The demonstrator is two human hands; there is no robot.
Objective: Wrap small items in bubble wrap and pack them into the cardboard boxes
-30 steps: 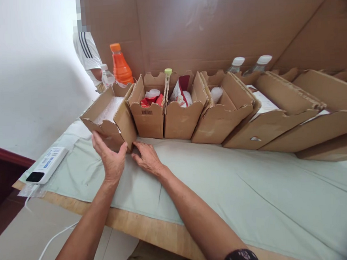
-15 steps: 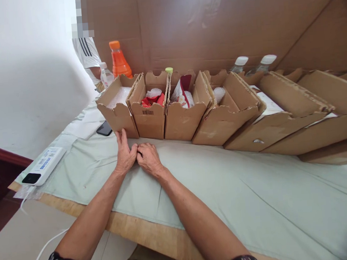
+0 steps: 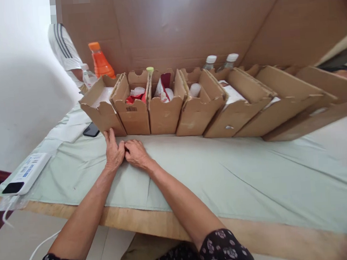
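Note:
My left hand rests on the green cloth, its outstretched fingertips at the lower front of the leftmost cardboard box. Close beside it, my right hand lies palm down on the cloth, fingers loosely bent and apart, holding nothing I can see. The two thumbs meet or nearly meet. Behind my hands stands a row of several open-topped cardboard boxes. The leftmost holds bubble wrap, the second a red packet, the third a white and dark red packet, the fourth a whitish rounded item.
An orange bottle and white-capped bottles stand behind the boxes. A phone lies left of the row. A white device with a cable sits at the table's left corner. A person in a striped sleeve is at back left.
The view has swung to the right, so more of the row's right end shows. My hands keep their places by the leftmost box; the boxes have not visibly moved.

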